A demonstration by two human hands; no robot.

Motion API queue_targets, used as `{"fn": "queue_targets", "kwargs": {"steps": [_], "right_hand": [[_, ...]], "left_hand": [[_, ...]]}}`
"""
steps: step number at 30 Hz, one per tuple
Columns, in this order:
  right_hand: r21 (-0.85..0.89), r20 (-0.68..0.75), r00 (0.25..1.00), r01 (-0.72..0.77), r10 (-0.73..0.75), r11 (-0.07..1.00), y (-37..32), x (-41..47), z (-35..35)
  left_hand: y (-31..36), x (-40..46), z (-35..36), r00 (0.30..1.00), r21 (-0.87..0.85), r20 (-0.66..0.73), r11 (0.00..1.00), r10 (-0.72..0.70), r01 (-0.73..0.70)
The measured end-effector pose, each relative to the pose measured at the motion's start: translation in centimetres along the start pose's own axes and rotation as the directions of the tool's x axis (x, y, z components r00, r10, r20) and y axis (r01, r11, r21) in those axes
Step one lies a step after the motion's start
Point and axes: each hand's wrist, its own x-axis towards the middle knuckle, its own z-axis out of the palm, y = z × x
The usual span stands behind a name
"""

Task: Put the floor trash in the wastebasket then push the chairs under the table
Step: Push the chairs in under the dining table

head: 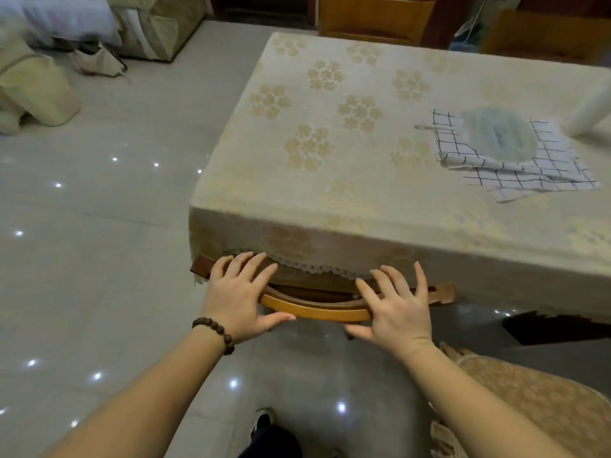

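Note:
A wooden chair [317,310] stands tucked against the near side of the table [330,200], its curved top rail level with the hanging lace-edged tablecloth. My left hand [236,297] lies flat on the rail's left end, fingers straight, thumb stretched under the rail. My right hand [396,309] presses on the rail's right part with fingers spread. A second chair with a patterned cushion [529,401] stands at my lower right, away from the table. No wastebasket or floor trash shows plainly.
On the table lie a checked cloth [515,166] with a pale round item on it and a white roll [591,110]. Covered furniture [36,90] and a folded umbrella [96,62] sit at the far left. Another wooden chair [373,18] stands beyond the table.

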Motion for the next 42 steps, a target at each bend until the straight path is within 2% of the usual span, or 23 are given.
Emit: {"fn": "queue_targets", "kwargs": {"steps": [4,10,16,25,30,33,37,42], "right_hand": [[-0.02,0.015,0.999,-0.036,0.036,0.999,0.1,2.0,-0.2],[-0.018,-0.058,0.996,-0.076,0.075,0.997,-1.6,5.0,0.7],[-0.014,-0.107,0.991,-0.088,0.086,0.996,-1.9,7.0,1.4],[0.005,-0.15,0.987,-0.056,0.056,0.998,0.3,8.0,1.8],[-0.01,-0.09,0.993,-0.081,0.08,0.997,-0.1,8.2,1.5],[-0.012,0.004,0.994,-0.114,0.114,0.993,-0.5,8.4,1.1],[-0.08,0.168,0.969,-0.17,0.182,0.982,-1.1,8.5,-0.5],[-0.094,0.321,0.909,-0.25,0.267,0.964,-2.0,8.5,-2.3]], "left_hand": [[-1.0,2.1,-0.4,0.999,0.004,0.04,1.0,0.002,-0.002],[-4.6,5.0,-0.4,0.996,0.036,0.083,0.999,0.03,-0.033],[-6.2,7.0,-0.4,0.995,0.037,0.074,0.997,0.059,-0.062],[-5.0,8.1,0.1,0.998,0.018,0.039,0.998,0.059,-0.06],[-5.5,8.6,0.2,0.996,0.017,0.016,0.996,0.084,-0.084],[-5.7,8.7,-0.3,0.997,0.027,0.029,0.997,0.072,-0.073],[-5.4,8.5,-1.5,0.992,0.072,0.118,0.996,0.044,-0.053],[-5.1,8.4,-3.3,0.953,0.001,0.302,1.0,0.024,-0.026]]}}
